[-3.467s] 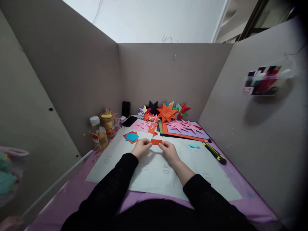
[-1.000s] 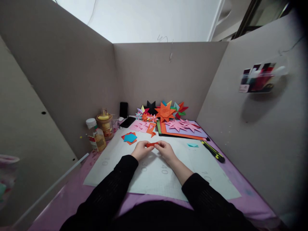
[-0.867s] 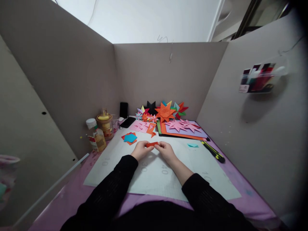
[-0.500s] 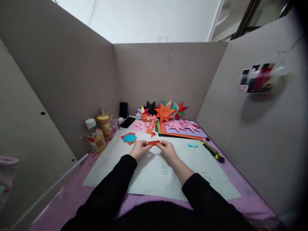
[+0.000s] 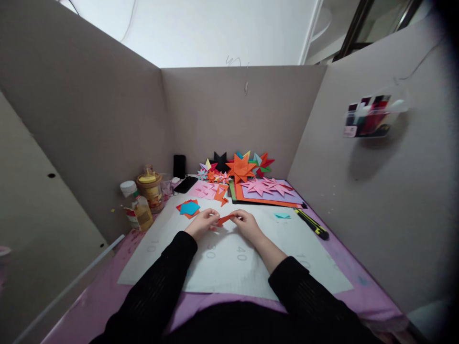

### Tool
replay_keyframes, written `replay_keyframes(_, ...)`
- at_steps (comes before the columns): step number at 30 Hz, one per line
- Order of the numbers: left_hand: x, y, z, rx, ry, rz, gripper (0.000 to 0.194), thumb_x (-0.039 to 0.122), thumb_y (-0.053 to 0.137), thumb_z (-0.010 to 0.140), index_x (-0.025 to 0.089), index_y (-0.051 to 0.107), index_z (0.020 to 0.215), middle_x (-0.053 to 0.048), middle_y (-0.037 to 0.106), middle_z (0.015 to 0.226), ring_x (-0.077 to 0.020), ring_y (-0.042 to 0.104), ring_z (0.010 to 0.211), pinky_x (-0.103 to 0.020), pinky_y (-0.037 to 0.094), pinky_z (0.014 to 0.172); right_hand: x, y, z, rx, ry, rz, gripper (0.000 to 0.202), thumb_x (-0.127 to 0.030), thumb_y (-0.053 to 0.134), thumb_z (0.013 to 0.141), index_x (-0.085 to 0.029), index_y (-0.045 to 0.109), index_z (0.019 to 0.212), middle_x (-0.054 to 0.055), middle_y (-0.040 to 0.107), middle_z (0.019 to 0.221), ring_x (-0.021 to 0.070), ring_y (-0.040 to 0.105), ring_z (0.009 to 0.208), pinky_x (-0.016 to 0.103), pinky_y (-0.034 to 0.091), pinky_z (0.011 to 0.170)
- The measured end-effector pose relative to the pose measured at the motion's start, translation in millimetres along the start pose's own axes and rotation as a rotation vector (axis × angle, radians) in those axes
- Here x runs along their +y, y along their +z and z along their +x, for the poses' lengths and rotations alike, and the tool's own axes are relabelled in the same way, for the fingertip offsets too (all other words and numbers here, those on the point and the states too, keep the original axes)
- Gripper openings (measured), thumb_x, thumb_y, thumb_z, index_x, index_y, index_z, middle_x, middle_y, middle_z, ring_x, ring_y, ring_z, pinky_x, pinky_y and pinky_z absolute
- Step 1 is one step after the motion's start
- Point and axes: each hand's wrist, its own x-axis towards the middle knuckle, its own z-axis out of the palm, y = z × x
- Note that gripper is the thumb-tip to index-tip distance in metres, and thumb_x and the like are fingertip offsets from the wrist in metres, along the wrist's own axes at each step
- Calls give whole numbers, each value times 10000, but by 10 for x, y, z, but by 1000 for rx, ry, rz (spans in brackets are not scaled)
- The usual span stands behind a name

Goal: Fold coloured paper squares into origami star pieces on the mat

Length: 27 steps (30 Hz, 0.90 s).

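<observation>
A small folded piece of orange-red paper (image 5: 225, 219) is held between my hands, above the white mat (image 5: 229, 270). My right hand (image 5: 247, 224) pinches its right end, which is raised. The fingers of my left hand (image 5: 204, 223) are curled at its lower left end; the thumb and fingertips meet the paper there. Left of my hands lie blue and orange paper squares (image 5: 190, 207) in a small stack. To the right rests a folded light-blue paper piece (image 5: 282, 216).
Folded paper stars (image 5: 242, 167) stand along the back wall. Pink stars (image 5: 256, 186) lie on stacked coloured sheets (image 5: 265, 200). A yellow-black utility knife (image 5: 311, 223) is at right. Glue bottle (image 5: 139, 210), jar (image 5: 150, 191) and phone (image 5: 186, 184) are at left.
The orange-red paper has turned from level to tilted, its right end now higher. My left fingers have shifted and spread a little. The whole view has swung slightly.
</observation>
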Motion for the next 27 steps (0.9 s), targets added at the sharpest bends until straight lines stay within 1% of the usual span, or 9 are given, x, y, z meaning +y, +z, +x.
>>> replay_keyframes(4, 9, 3, -28, -61, -11, 21, 352, 444, 642, 684, 148, 516, 829, -64, 629, 792, -156, 622, 726, -206, 433, 551, 8, -21, -3, -24, -40, -25, 141, -255, 552, 734, -194, 674, 770, 44, 627, 796, 172, 557, 760, 284, 415, 675)
replay_keyframes(7, 16, 12, -49, -77, -27, 18, 362, 450, 642, 682, 148, 516, 837, -72, 635, 816, -152, 617, 722, -209, 432, 555, 5, -30, -4, -39, -54, -22, 148, -244, 539, 744, -199, 675, 777, 46, 630, 809, 178, 563, 785, 294, 425, 700)
replay_keyframes(11, 1, 19, -49, -77, -43, -2, 365, 447, 651, 675, 150, 504, 827, -59, 628, 788, -139, 611, 669, -202, 423, 529, -11, -26, -7, -44, -63, -16, 150, -225, 529, 745, -198, 673, 775, 47, 631, 807, 181, 566, 793, 306, 431, 720)
replay_keyframes(16, -41, 14, -23, -87, 6, -30, 345, 453, 609, 718, 151, 507, 850, -53, 627, 732, -139, 613, 621, -211, 427, 513, -22, -18, -14, -53, -40, -8, 152, -223, 522, 745, -192, 667, 783, 50, 632, 821, 182, 567, 804, 301, 429, 713)
replay_keyframes(20, -62, 12, -10, -96, 15, -37, 359, 389, 645, 701, 154, 490, 923, -60, 642, 723, -141, 614, 602, -218, 429, 515, -18, -1, -20, -28, 4, 10, 163, -251, 527, 743, -192, 667, 805, 54, 640, 858, 183, 572, 807, 290, 430, 678)
replay_keyframes(22, -67, 15, -4, -113, 15, -37, 389, 339, 677, 671, 162, 470, 950, -53, 644, 742, -136, 614, 600, -214, 425, 516, -21, 10, -24, -33, -5, 16, 178, -258, 519, 753, -191, 668, 825, 57, 638, 872, 182, 573, 811, 286, 431, 672)
replay_keyframes(24, -71, 23, 3, -122, 19, -25, 417, 294, 699, 641, 165, 458, 955, -38, 638, 749, -119, 600, 569, -208, 418, 510, -30, 21, -32, -49, -40, 12, 208, -249, 511, 760, -199, 656, 900, 63, 620, 929, 175, 568, 811, 281, 438, 657)
replay_keyframes(25, -72, 27, 6, -115, 22, -12, 423, 276, 705, 629, 166, 455, 951, -28, 632, 738, -109, 587, 544, -205, 413, 502, -38, 26, -39, -43, -66, 0, 253, -235, 511, 755, -210, 632, 976, 70, 598, 988, 174, 562, 821, 280, 444, 649)
replay_keyframes(27, -71, 36, 11, -69, 33, 23, 411, 246, 700, 620, 165, 453, 939, -7, 615, 693, -97, 564, 509, -197, 403, 485, -59, 34, -59, 10, -141, -66, 416, -190, 522, 731, -236, 532, 1144, 88, 516, 1136, 191, 537, 904, 300, 458, 677)
